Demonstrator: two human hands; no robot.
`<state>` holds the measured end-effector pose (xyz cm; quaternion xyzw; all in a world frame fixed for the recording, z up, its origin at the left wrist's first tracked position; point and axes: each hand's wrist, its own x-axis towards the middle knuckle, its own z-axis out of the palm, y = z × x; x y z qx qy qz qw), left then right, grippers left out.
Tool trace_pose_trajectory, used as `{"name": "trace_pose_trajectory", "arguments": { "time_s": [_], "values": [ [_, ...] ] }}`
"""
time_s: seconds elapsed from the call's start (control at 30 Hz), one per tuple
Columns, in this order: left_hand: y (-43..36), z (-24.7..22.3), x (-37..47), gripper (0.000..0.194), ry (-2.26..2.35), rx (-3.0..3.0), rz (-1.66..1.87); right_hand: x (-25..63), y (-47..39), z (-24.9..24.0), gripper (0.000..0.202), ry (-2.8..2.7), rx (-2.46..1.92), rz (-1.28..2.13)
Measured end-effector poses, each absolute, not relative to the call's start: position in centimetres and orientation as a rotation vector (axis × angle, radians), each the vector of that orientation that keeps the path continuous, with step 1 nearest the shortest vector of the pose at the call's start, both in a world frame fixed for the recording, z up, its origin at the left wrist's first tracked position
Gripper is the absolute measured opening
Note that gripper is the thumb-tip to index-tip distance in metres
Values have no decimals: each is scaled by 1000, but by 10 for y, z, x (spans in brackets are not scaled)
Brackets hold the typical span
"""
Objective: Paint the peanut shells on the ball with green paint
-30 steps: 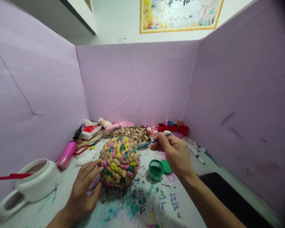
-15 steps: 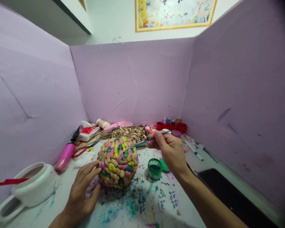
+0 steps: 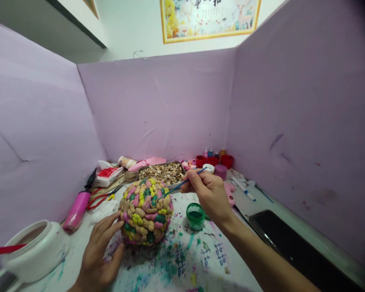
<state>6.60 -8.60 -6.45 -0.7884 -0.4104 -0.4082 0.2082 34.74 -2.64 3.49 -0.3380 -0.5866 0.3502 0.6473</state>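
A round ball covered in peanuts point(image 3: 146, 213) rests on the paint-stained table; its shells are pink, yellow, green and bare tan. My left hand point(image 3: 100, 247) lies against the ball's left side, fingers spread and fingertips touching it. Pinched in my right hand point(image 3: 205, 192) is a thin blue paintbrush point(image 3: 177, 187), slanting down to the left. The brush tip meets the upper right of the ball, at or beside a green peanut. An open jar of green paint point(image 3: 195, 217) stands right of the ball, below my right hand.
Behind the ball lies a metal tray of shells point(image 3: 162, 172). Red cups point(image 3: 226, 161) and small bottles stand back right. A dark phone-like slab point(image 3: 292, 247) lies at right, a white pitcher point(image 3: 33, 253) at left, with a pink pump bottle point(image 3: 77, 211) beyond. Lilac panels point(image 3: 158, 105) enclose the table.
The view has shifted slightly, so most things sit further left. My right hand still holds the brush at the ball's upper right; my left hand stays against its side.
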Motion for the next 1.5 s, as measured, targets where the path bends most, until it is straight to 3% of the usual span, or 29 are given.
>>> {"name": "trace_pose_trajectory", "arguments": {
  "time_s": [0.87, 1.5],
  "values": [
    [-87, -64, 67, 49, -1161, -2197, -1128, 348, -33, 36, 37, -1470, -810, 657],
    [-86, -62, 69, 49, -1152, -2182, -1123, 347, -27, 34, 44, -1283, -720, 855]
  ]
}}
